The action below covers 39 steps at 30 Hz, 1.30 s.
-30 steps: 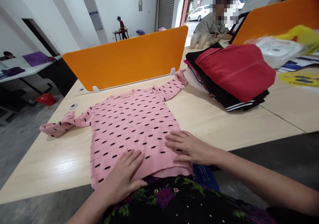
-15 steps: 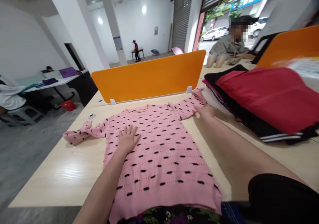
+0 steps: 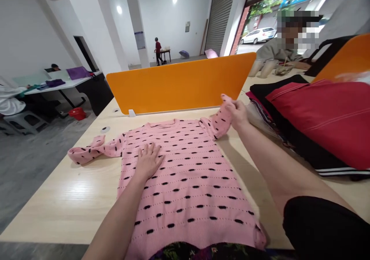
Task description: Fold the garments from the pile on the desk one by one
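A pink knit sweater with black dashes lies spread on the pale wooden table, its neckline toward the orange divider. My left hand rests flat on the upper left of its body, fingers spread. At the right, my right hand is closed on the cuff end of the right sleeve, which it lifts off the table. The left sleeve lies bent and crumpled on the tabletop. The hem reaches the near table edge, against my dark floral clothing.
An orange divider stands along the table's far side. A pile of folded clothes, with a red garment on top, lies close to my right forearm. Across the table sits a person in a grey top. A red bucket stands on the floor.
Both hands left the hem: my left hand moved up onto the sweater's upper body. My right hand reached the right sleeve, took hold of its end and raised it. The view also shifted.
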Tool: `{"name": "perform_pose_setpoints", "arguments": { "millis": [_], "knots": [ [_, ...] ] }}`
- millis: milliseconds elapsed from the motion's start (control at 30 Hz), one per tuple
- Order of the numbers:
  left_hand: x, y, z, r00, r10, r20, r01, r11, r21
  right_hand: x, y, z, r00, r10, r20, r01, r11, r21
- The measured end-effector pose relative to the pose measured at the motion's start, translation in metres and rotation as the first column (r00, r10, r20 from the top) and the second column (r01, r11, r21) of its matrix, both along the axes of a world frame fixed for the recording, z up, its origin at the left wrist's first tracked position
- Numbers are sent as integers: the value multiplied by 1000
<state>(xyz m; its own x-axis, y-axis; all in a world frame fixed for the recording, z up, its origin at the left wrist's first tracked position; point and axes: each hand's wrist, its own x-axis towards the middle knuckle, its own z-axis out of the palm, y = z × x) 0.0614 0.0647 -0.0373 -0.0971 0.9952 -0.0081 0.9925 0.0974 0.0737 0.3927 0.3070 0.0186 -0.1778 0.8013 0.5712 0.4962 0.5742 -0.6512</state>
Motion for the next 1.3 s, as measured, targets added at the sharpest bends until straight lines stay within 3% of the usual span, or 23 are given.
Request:
{"name": "perform_pose_setpoints", "arguments": {
  "millis": [67, 133, 200, 267, 400, 567, 667, 733, 833, 933, 1100, 1300],
  "knots": [
    [0, 1, -1, 1000, 0, 2, 0, 1000, 0, -27, -19, 6, 998, 9, -55, -5, 998, 61],
    [-1, 1, -2, 1000, -2, -3, 2, 1000, 9, -56, -48, 4, 986, 162, 48, -166, 982, 87],
    [-1, 2, -3, 1000, -3, -10, 3, 1000, 18, -80, -77, -5, 842, 448, 300, -462, 887, -29],
    [-2, 2, -4, 1000, -7, -13, 7, 999, 35, -93, -96, -15, 747, 524, 410, -522, 844, -127],
    [-2, 2, -5, 1000, -5, 26, 3, 996, 89, -91, -100, -35, 771, 320, 551, -292, 946, -141],
    [-9, -3, -4, 968, 25, 252, -95, 959, 268, -80, -92, -69, 696, 128, 706, -86, 992, -95],
    [-16, -5, -2, 949, 66, 308, -209, 862, 461, -77, -92, -84, 715, 83, 695, -67, 997, -50],
    [-17, -2, 3, 982, 35, 188, -134, 829, 543, -76, -91, -89, 731, 93, 676, -115, 993, -13],
    [-7, 10, 16, 990, -129, -53, 139, 891, 432, -75, -87, -88, 752, 117, 648, -182, 983, 34],
    [13, 32, 31, 946, -294, -137, 319, 923, 216, -75, -86, -85, 765, 124, 633, -185, 982, 31],
    [27, 57, 50, 907, -376, -190, 387, 922, 21, -74, -89, -76, 771, 142, 622, -195, 981, 18],
    [-26, 33, 74, 877, -340, -339, 374, 927, 38, -73, -89, -71, 785, 146, 602, -172, 985, -15]
  ]
}}
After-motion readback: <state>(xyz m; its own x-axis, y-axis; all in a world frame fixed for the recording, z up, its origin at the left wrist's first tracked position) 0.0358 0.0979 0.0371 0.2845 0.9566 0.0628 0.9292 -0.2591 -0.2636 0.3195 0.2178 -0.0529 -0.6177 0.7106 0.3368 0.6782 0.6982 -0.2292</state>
